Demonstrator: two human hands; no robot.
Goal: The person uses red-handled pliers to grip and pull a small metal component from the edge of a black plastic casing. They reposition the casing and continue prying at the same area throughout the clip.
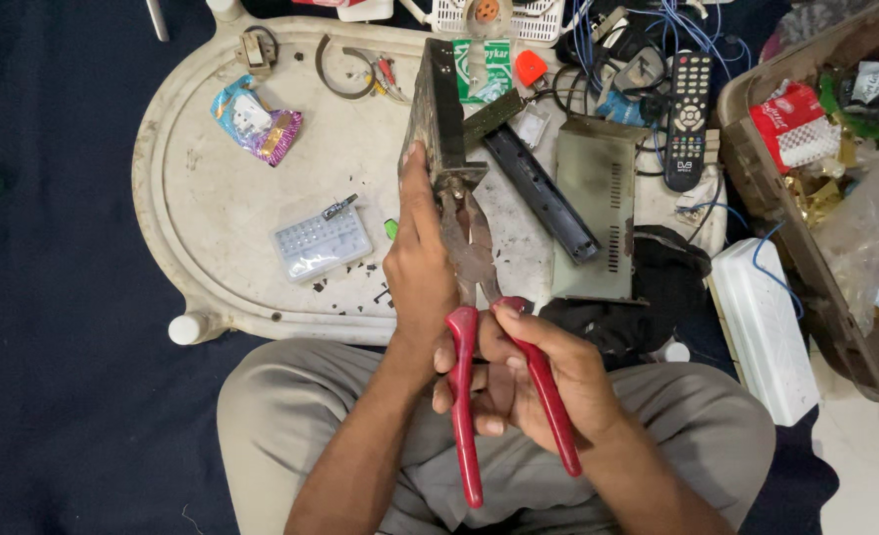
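My left hand (418, 263) grips the lower end of a dark, worn metal chassis (438, 109) held upright on edge above a white oval tray (207, 213). My right hand (529, 372) is closed around the red handles of a pair of pliers (474, 258). The pliers' rusty jaws reach up to the chassis's bottom corner, beside my left thumb. Both hands are over my lap, and I sit cross-legged in grey trousers.
On the tray lie a clear plastic bit case (321, 243), a snack wrapper (256, 121), a long black strip (541, 193) and a grey metal cover (596, 203). A black remote (687, 119) and blue wires lie beyond. A white box (765, 327) and a brown bin (836, 198) stand right.
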